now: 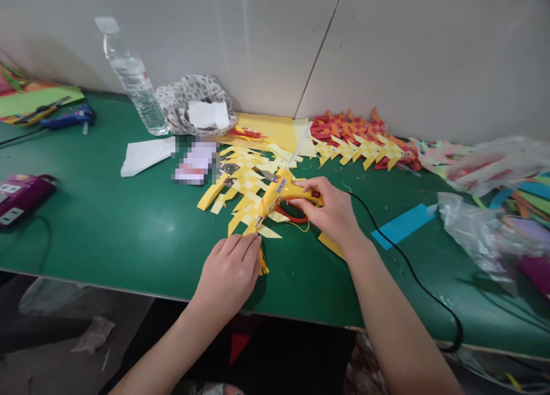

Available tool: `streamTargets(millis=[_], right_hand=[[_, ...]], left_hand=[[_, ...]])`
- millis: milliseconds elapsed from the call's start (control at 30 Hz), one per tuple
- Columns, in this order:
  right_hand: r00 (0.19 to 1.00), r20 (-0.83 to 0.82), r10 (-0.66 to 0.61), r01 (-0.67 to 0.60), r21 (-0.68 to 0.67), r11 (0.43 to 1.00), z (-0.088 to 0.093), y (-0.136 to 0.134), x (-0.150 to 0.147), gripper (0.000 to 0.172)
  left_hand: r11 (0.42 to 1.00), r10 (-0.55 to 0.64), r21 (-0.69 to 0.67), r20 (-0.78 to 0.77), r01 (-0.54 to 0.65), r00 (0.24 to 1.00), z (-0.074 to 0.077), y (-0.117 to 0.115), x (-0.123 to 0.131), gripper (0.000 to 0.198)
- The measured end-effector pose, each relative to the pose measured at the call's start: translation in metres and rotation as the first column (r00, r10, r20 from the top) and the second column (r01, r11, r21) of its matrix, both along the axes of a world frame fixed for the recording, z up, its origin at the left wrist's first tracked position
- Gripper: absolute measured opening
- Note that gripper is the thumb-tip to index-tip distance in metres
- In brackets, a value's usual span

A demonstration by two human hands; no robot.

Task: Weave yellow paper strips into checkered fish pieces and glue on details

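Note:
My right hand (333,208) is wrapped round the handle of a yellow hot glue gun (281,191) with a clear glue stick rising from its back. Its nozzle points down beside the fingertips of my left hand (230,272). Those fingers are closed on the end of a woven yellow paper fish (248,211), and a yellow tassel (263,262) hangs out below them. What exactly lies under the fingertips is hidden. More pale yellow woven paper pieces (240,157) are piled just behind. Partly covered by the glue gun are red-handled scissors (294,216).
Red-orange woven fish (344,125) lie by the wall, near plastic bags (481,229) and a blue strip (404,226). A black cord (404,260) curves past my right arm. Leftward are a water bottle (133,79), a spotted pouch (193,94), a blue glue gun (71,118) and a purple power strip (21,197).

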State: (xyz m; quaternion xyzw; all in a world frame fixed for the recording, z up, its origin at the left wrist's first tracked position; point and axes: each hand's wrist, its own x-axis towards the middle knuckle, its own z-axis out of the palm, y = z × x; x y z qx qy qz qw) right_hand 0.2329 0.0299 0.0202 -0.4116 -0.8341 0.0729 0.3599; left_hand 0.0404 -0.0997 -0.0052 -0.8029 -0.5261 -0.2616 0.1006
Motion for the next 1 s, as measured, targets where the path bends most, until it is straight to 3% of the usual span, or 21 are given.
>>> streamTargets(millis=[633, 1000], right_hand=[[1.0, 0.016, 0.01, -0.01, 0.037, 0.999, 0.0017, -0.0012, -0.0001, 0.019], [0.999, 0.024, 0.027, -0.028, 0.06, 0.998, 0.0025, -0.0029, -0.0025, 0.023]], left_hand=[[1.0, 0.002, 0.0, 0.0, -0.002, 1.0, 0.0004, -0.0003, -0.0001, 0.024], [1.0, 0.001, -0.007, 0.006, -0.001, 1.0, 0.0002, -0.0008, -0.0003, 0.024]])
